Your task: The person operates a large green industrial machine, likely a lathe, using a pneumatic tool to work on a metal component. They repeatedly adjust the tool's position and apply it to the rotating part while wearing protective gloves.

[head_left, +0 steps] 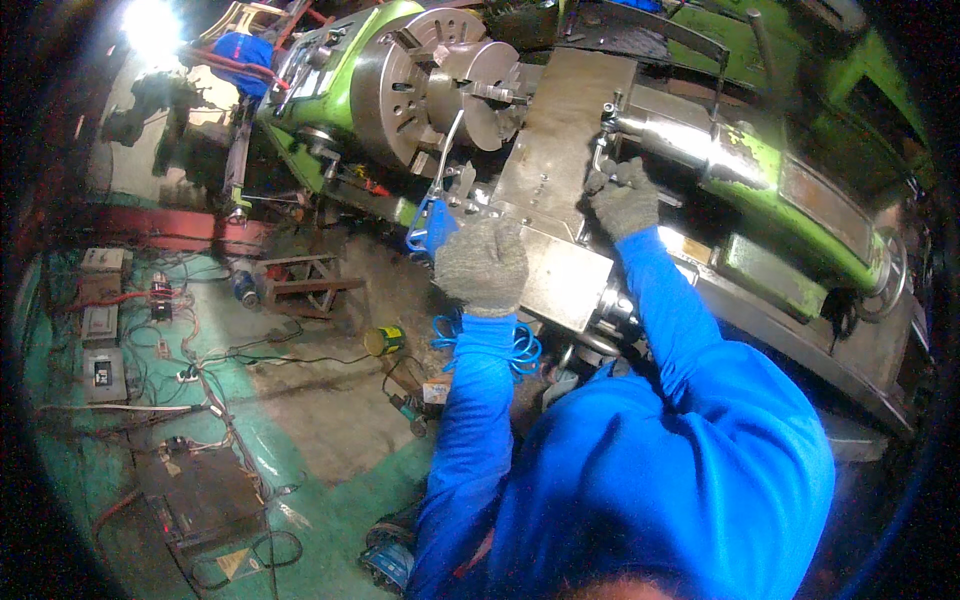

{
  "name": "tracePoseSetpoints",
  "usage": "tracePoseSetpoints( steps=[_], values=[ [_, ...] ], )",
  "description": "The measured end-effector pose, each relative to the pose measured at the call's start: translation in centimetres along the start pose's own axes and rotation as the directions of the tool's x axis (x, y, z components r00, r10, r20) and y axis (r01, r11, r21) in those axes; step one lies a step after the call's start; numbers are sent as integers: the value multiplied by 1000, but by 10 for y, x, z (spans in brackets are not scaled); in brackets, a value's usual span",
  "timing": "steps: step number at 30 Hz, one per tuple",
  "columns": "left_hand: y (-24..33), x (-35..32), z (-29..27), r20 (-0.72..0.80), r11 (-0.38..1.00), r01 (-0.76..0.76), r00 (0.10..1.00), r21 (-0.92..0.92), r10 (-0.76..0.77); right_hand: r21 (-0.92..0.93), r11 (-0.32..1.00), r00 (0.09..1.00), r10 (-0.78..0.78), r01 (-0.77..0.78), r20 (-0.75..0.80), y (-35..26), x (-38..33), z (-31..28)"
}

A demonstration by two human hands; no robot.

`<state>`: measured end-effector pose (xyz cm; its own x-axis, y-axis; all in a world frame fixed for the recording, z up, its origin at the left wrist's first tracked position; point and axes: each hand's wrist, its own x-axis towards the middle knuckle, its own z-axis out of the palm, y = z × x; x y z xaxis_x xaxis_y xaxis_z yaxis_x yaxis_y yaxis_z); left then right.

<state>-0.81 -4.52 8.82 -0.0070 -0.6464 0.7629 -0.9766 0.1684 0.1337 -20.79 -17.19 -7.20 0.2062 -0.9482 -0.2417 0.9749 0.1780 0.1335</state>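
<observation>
My left hand (482,265), in a grey knit glove, is closed around a blue air blow gun (432,228). Its thin bent nozzle points up toward the lathe chuck (480,95). A coiled blue hose (488,345) hangs by my left wrist. My right hand (625,197), gloved the same way, has its fingers curled beside the tailstock quill (660,138). A shiny metal lever (601,152) stands at those fingertips; whatever is inside the grip is hidden. Between my hands lies a flat metal plate (553,150) over the lathe bed.
The green tailstock (815,205) with its handwheel (885,275) stands at the right. On the floor to the left are a steel frame (315,283), a yellow can (383,340), loose cables, electrical boxes (100,322) and a dark flat unit (205,495).
</observation>
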Motion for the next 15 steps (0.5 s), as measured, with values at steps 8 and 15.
tracePoseSetpoints(
  steps=[8,15],
  values=[
    [-3,-5,5,23,998,43,999,-40,-42,-287,946,987,-159,154,4,14,-9,14],
    [-12,-12,7,51,1000,-12,999,-10,13,-723,691,983,-149,28,-105,26,3,97]
  ],
)
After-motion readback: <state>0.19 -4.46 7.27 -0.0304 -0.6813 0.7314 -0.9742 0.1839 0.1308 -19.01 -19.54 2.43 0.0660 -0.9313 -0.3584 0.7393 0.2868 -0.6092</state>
